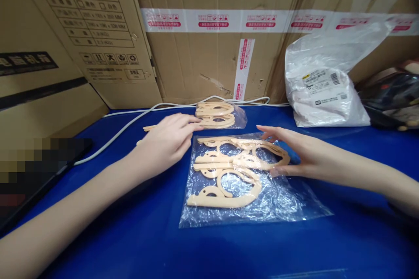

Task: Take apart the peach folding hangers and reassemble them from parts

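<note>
Dark flat device (65,174): far left, on the blue bench (137,235).
White cable (127,124): runs from it toward the back.
Left hand (170,137): fingertips at the rear clear bag (241,117) of wooden pieces; cannot tell whether the grip holds anything.
Front clear bag (278,209): flat between the hands, with curved wooden pieces (222,202) inside.
Right hand (296,148): grip released, thumb and fingers spread about the pieces' curved right end.
White plastic bag (327,111): upright behind the right forearm.

2 bare forearms (98,196) reach inward, left hand (168,139) palm-down, right hand (299,150) spread.
</note>
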A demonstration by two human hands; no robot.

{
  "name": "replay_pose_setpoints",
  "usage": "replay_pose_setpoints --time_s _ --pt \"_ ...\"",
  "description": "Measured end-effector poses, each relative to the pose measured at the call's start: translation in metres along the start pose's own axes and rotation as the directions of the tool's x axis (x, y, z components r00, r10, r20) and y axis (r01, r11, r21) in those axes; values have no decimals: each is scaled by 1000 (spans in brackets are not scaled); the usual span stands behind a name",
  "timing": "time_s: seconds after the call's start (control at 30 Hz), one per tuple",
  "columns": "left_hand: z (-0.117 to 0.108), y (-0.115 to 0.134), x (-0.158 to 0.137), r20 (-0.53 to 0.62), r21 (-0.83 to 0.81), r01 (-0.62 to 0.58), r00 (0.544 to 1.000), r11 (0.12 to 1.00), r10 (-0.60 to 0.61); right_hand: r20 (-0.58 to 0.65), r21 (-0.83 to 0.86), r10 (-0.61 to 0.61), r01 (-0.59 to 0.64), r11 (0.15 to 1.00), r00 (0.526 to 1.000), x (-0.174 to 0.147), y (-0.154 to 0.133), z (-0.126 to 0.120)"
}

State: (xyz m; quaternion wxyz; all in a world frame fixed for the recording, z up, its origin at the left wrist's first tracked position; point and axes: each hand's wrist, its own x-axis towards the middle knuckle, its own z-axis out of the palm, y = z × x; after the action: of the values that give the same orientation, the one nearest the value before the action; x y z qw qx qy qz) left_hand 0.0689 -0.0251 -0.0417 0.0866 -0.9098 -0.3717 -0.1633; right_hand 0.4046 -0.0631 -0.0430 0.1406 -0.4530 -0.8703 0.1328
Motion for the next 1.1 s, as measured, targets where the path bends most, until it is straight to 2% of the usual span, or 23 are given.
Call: replay_pose_setpoints --time_s 0.07,0.17,0.33,0.53,0.77,0.9,1.1 --pt "-1 -10 1 -28 103 -23 999 994 26 10 -58 10 -10 998 1000 -3 6 -5" --pt "4 -17 3 -12 152 -47 999 987 49 30 -53 27 -26 998 999 -5 13 -9" --pt "13 -15 7 12 148 -66 998 987 65 -37 25 -4 4 1000 999 4 5 3" --pt "13 -14 8 3 107 -59 998 992 59 -160 126 27 -7 992 987 15 -11 22" --pt "17 -17 8 -10 108 -74 997 991 75 -163 272 25 20 962 986 21 -10 30" --pt "20 -18 8 -39 82 -81 996 993 85 -187 266 0 50 963 982 25 -6 33" --pt "22 -19 8 -55 82 -88 994 993 92 -173 244 18 25 969 985 30 -6 35"
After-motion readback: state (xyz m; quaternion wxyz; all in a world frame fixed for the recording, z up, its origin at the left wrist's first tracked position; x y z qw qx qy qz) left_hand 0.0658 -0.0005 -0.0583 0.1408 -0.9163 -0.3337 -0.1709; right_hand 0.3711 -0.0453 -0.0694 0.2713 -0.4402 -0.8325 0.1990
